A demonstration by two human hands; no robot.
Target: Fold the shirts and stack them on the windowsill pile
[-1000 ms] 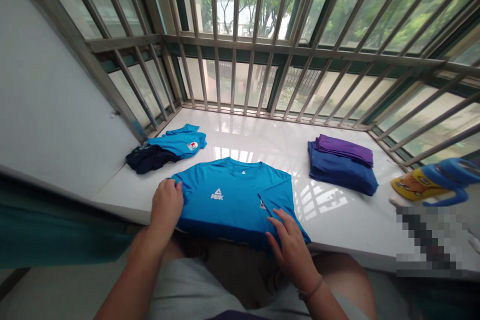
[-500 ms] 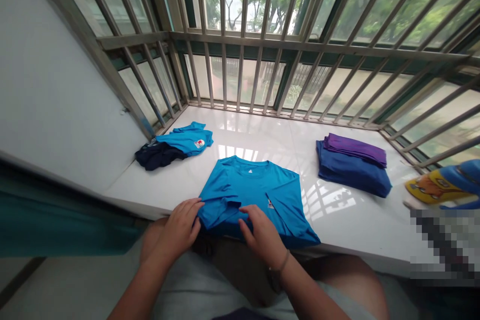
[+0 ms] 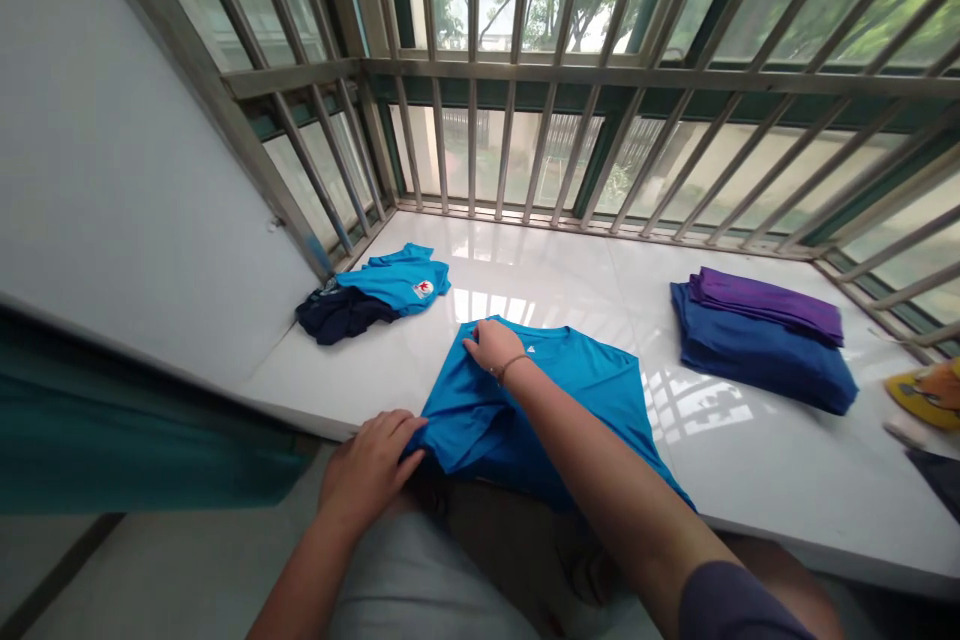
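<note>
A bright blue T-shirt (image 3: 592, 370) lies collar-away on the white ledge, its lower part hanging over the front edge. At the shirt's left side edge, the fingers of my left hand (image 3: 375, 465) are closed on the fabric, thumb below. My right hand (image 3: 496, 345) reaches across the shirt to the left shoulder beside the collar. Its fingers are bent together on the cloth there, and the fingertips are partly hidden. My right forearm covers much of the shirt's front.
On the left of the ledge (image 3: 570, 270) lies a crumpled blue shirt (image 3: 397, 282) with dark cloth (image 3: 345, 315). Folded purple (image 3: 765, 305) and navy (image 3: 757, 365) garments are stacked on the right. A yellow object (image 3: 926, 392) stands at the right edge. Metal bars (image 3: 517, 145) enclose the window.
My right hand has moved from the shirt's lower middle up to its left shoulder by the collar. My left hand stays at the left edge. The view has shifted slightly right-to-left.
</note>
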